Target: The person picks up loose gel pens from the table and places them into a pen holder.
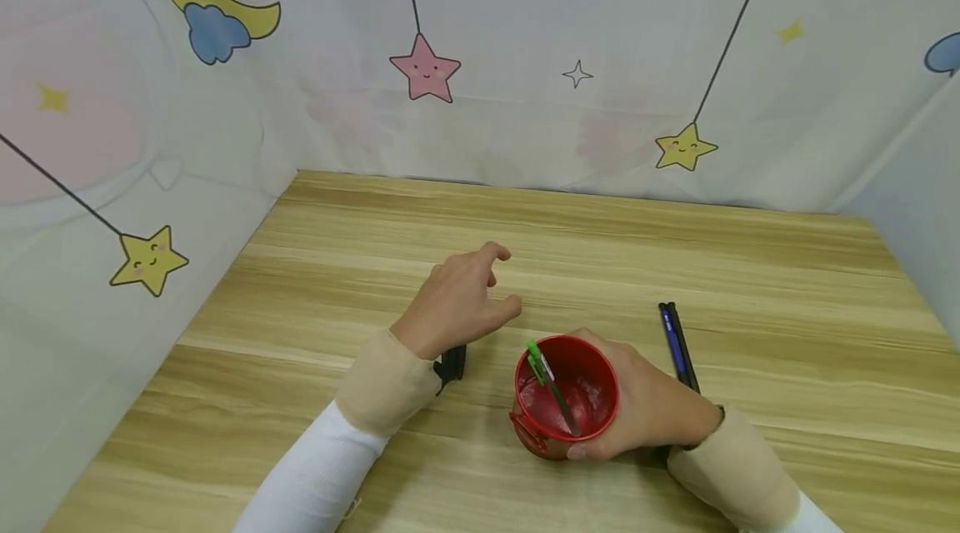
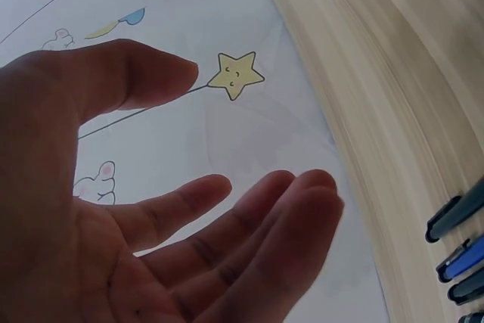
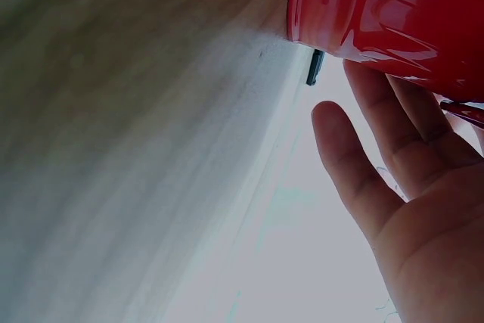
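A red cup (image 1: 566, 441) with a small handle at its left stands on the table in the head view. Inside it leans a pen (image 1: 551, 387) with a bright green clip and top. My right hand (image 1: 630, 396) holds the cup from its right side, thumb toward the front and fingers round the back. In the right wrist view the glossy red side of the cup (image 3: 386, 20) appears, fingers of the right hand (image 3: 423, 164) against it. My left hand (image 1: 461, 300) hovers left of the cup, thumb and fingers spread apart with nothing between them.
Right of the cup lie a blue pen (image 1: 672, 341) and a black pen (image 1: 684, 347), partly hidden by the right forearm. The wooden tabletop (image 1: 562, 233) ends at a white cloth wall (image 1: 510, 133) printed with stars, with further cloth at both sides.
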The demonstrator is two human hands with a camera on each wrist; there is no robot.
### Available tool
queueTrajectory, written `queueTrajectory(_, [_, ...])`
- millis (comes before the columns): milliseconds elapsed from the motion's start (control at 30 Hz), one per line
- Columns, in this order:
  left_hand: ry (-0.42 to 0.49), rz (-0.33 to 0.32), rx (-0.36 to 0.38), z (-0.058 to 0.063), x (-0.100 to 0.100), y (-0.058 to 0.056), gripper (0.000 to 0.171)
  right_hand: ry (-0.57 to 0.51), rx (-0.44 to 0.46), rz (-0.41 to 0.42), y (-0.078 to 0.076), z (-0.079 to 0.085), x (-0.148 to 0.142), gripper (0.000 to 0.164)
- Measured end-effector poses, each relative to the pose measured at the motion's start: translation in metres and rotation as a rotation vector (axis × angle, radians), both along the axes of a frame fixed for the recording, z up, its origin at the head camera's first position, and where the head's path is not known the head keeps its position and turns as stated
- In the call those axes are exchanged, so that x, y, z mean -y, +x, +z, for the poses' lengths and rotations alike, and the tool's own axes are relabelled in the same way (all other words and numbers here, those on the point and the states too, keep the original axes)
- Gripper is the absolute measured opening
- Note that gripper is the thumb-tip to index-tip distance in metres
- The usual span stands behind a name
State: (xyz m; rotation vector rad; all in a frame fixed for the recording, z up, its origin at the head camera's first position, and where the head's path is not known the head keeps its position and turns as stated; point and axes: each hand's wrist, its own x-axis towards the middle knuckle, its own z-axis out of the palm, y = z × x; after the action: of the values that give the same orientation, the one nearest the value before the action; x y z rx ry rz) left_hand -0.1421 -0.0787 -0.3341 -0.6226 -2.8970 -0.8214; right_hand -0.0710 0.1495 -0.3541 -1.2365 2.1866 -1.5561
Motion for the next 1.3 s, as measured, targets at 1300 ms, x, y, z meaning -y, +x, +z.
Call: queueTrajectory(1300, [-0.263, 0.093, 0.135, -0.012, 0.006, -0.007, 0.069, 0.008, -0.015, 0.004, -0.012, -0.032, -0.011, 0.085])
